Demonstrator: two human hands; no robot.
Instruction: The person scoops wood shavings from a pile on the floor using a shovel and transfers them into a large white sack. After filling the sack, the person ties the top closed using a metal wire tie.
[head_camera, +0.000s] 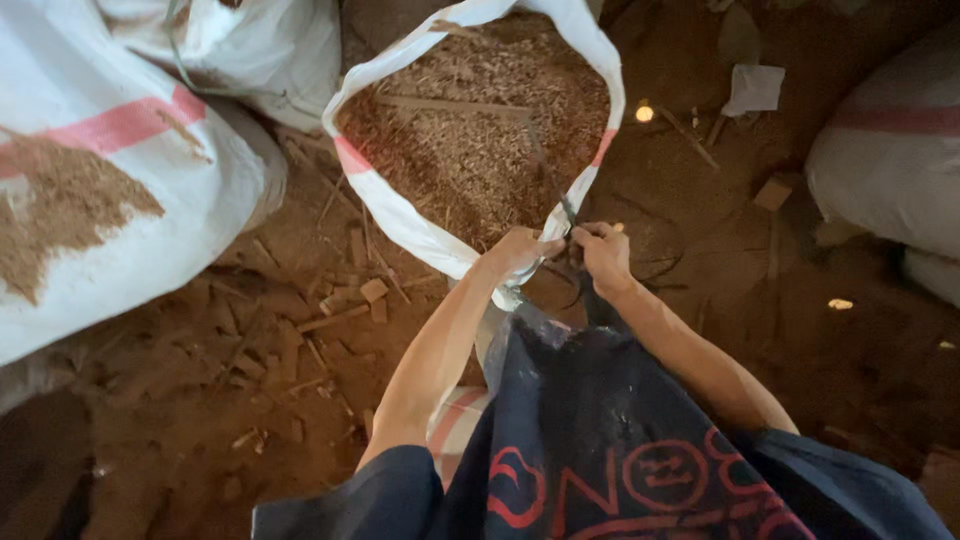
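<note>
Both hands are right at the near rim of the open white sack (400, 225): left hand (518, 250) and right hand (603, 250) each pinching what looks like a dark cord (562, 205). Sack's full of sawdust (480, 130), sitting on the dirt floor (250, 380).

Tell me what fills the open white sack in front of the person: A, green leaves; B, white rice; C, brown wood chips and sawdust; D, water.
C: the sack, whose rim both hands grip (left hand, right hand), is full of brown wood chips and sawdust.
</note>
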